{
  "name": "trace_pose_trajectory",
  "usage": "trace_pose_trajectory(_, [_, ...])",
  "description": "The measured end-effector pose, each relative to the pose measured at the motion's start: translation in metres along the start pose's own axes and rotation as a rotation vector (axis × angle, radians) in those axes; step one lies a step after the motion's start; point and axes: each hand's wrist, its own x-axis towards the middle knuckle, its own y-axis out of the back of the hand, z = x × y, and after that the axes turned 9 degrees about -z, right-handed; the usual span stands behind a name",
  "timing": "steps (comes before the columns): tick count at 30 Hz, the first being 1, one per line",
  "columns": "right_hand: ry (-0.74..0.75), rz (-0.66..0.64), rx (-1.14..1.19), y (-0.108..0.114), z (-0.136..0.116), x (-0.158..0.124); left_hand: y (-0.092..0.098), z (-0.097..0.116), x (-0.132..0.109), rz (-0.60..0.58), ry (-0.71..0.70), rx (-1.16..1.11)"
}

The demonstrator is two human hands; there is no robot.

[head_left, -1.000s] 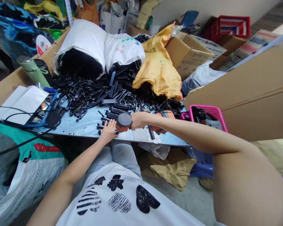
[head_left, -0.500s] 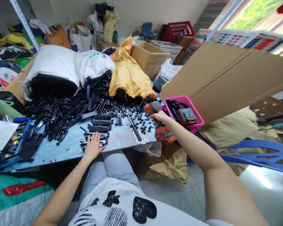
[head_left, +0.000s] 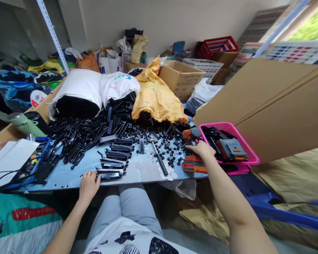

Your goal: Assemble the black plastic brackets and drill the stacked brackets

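Note:
My right hand [head_left: 202, 150] is closed round the handle of an orange and black cordless drill [head_left: 191, 133], which rests on the table's right side with its battery toward me. At the near edge, my left hand [head_left: 88, 186] is open, its thumb and fingertips at the left end of the nearest black plastic folding piece [head_left: 110, 175]. More of these pieces lie in a row [head_left: 119, 155] behind it. Between my hands lies a hammer [head_left: 160, 158] with a black handle. Small black knobs and screws [head_left: 172, 148] are scattered left of the drill.
Loose black parts [head_left: 76, 141] are heaped at the left, before white sacks [head_left: 76, 84] and a yellow sack [head_left: 159, 102]. A pink basket [head_left: 254, 160] holding a grey battery [head_left: 231, 150] stands right of the drill. Cardboard [head_left: 267, 102] rises behind it. A green bottle [head_left: 25, 123] stands far left.
My left hand has slid off the top of the nearest pieces to their left end. My right hand still holds the drill. The camera view has shifted, so the scene sits lower.

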Motion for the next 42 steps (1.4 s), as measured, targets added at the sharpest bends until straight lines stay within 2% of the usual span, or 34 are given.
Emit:
trace_pose_trajectory(2, [0.104,0.232,-0.118,-0.009,-0.008,-0.018,-0.004,-0.010,-0.005,-0.033,-0.025,-0.086])
trace_pose_trajectory(3, [0.215,0.331,-0.143,-0.016,-0.019,-0.028,-0.006,-0.013,-0.005,-0.035,-0.036,-0.134])
trace_pose_trajectory(4, [0.358,0.378,-0.140,-0.026,-0.036,-0.039,-0.008,-0.013,-0.004,-0.030,-0.034,-0.176])
trace_pose_trajectory(5, [0.516,0.355,-0.127,-0.038,-0.059,-0.050,-0.008,-0.012,-0.003,-0.025,-0.023,-0.210])
trace_pose_trajectory(7, [0.818,0.132,-0.126,-0.070,-0.115,-0.070,-0.006,-0.007,0.001,-0.025,0.009,-0.261])
trace_pose_trajectory(9, [1.053,-0.132,-0.229,-0.106,-0.176,-0.085,0.000,0.003,0.002,0.004,0.075,-0.289])
trace_pose_trajectory(10, [1.114,-0.252,-0.301,-0.122,-0.203,-0.090,0.004,0.009,0.000,0.031,0.126,-0.309])
trace_pose_trajectory(12, [1.179,-0.378,-0.362,-0.147,-0.247,-0.095,0.011,0.023,-0.007,0.046,0.254,-0.434])
trace_pose_trajectory(13, [1.195,-0.423,-0.380,-0.154,-0.262,-0.093,0.013,0.030,-0.013,0.002,0.317,-0.559])
trace_pose_trajectory(15, [1.221,-0.500,-0.399,-0.160,-0.279,-0.085,0.013,0.044,-0.025,-0.205,0.436,-0.917])
trace_pose_trajectory(17, [1.249,-0.574,-0.414,-0.158,-0.287,-0.074,0.010,0.056,-0.037,-0.424,0.582,-1.294])
trace_pose_trajectory(19, [1.244,-0.705,-0.410,-0.157,-0.289,-0.065,0.006,0.065,-0.043,-0.498,0.760,-1.568])
trace_pose_trajectory(22, [1.098,-0.987,-0.333,-0.167,-0.287,-0.071,0.001,0.073,-0.044,-0.394,0.981,-1.789])
trace_pose_trajectory(24, [1.023,-1.074,-0.294,-0.180,-0.281,-0.087,-0.001,0.079,-0.041,-0.290,1.038,-1.908])
trace_pose_trajectory(26, [1.026,-1.101,-0.254,-0.193,-0.271,-0.109,-0.002,0.087,-0.041,-0.150,1.006,-2.051])
trace_pose_trajectory(29, [1.001,-1.227,-0.135,-0.203,-0.248,-0.143,-0.002,0.100,-0.045,0.096,0.904,-2.196])
trace_pose_trajectory(32, [0.948,-1.369,-0.006,-0.203,-0.222,-0.174,-0.002,0.110,-0.055,0.272,0.864,-2.182])
trace_pose_trajectory(36, [0.918,-1.593,0.250,-0.195,-0.189,-0.214,0.003,0.112,-0.065,0.393,0.815,-2.048])
trace_pose_trajectory(37, [0.930,-1.613,0.316,-0.191,-0.185,-0.223,0.010,0.110,-0.066,0.414,0.798,-2.008])
trace_pose_trajectory(39, [0.972,-1.574,0.423,-0.179,-0.186,-0.241,0.031,0.099,-0.067,0.460,0.746,-1.947])
trace_pose_trajectory(41, [1.056,-1.463,0.386,-0.163,-0.202,-0.261,0.065,0.082,-0.069,0.472,0.682,-1.936])
trace_pose_trajectory(42, [1.125,-1.404,0.295,-0.153,-0.216,-0.273,0.085,0.071,-0.072,0.424,0.655,-1.978])
